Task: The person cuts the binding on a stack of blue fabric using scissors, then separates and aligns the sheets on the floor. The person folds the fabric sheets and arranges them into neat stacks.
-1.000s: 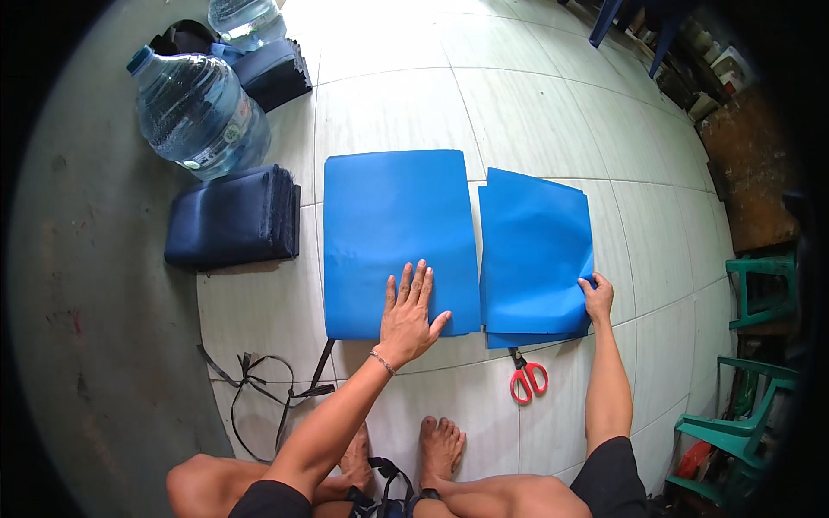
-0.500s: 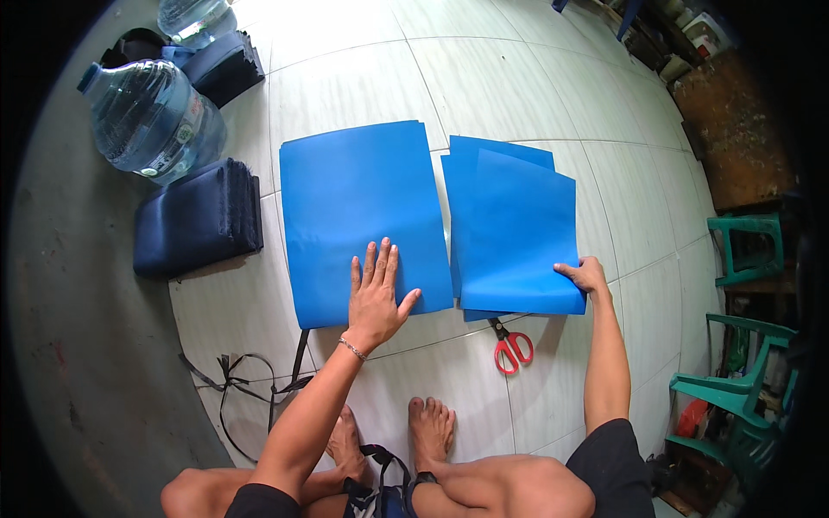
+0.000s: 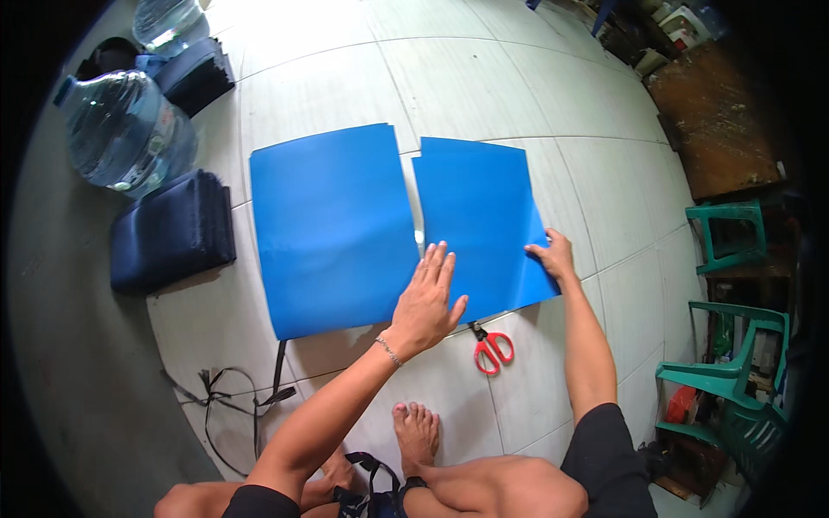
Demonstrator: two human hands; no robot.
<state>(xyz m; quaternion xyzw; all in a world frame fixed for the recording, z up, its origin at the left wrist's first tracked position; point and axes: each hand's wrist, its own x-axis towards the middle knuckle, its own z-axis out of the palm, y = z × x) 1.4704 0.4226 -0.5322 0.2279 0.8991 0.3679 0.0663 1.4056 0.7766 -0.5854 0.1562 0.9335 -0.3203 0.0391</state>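
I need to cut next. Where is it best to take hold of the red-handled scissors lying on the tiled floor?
Grip the red-handled scissors by the two loops, probably coming from the person's near side: the loops point toward the person, while the blade tips tuck under the right blue sheet.

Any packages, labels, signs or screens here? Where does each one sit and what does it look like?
No signs or screens show.
Big water bottle: far left on the floor, lying down, clear bluish plastic, round; no label can be made out.
Second bottle: top left edge, clear, cut off by the frame.
Boxes: top right corner, small, pale and reddish; too small to tell more.
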